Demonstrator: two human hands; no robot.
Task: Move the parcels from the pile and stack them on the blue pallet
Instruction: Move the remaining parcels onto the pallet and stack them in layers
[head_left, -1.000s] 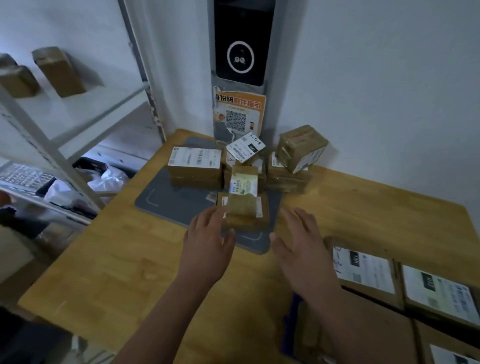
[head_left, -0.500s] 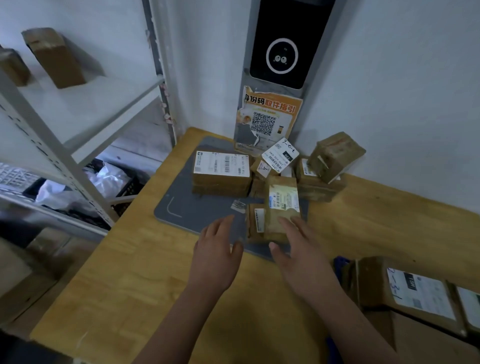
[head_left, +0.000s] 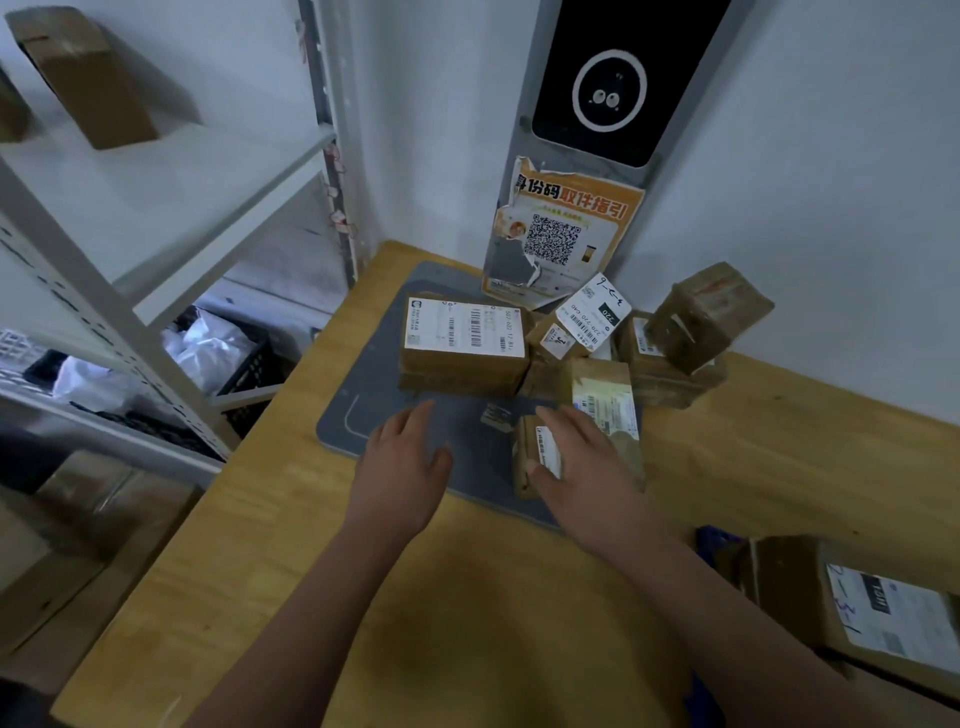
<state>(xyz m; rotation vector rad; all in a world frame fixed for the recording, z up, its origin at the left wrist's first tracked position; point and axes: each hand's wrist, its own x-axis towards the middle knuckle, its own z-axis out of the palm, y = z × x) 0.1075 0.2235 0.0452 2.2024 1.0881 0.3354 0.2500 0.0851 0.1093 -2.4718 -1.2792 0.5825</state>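
Parcels before me were brown with white barcoded labels; surface yellow wood grain; mat grey; poster orange; pallet blue.

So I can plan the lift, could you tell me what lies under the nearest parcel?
The nearest parcel sits on the grey mat; the right hand on it hides its right side.

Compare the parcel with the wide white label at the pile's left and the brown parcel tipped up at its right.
The wide-label parcel lies flat on the gray mat; the tipped parcel rests tilted on another parcel by the wall. The wide-label parcel's top is mostly white label; the tipped parcel shows mainly bare brown wrap. Both are brown boxes.
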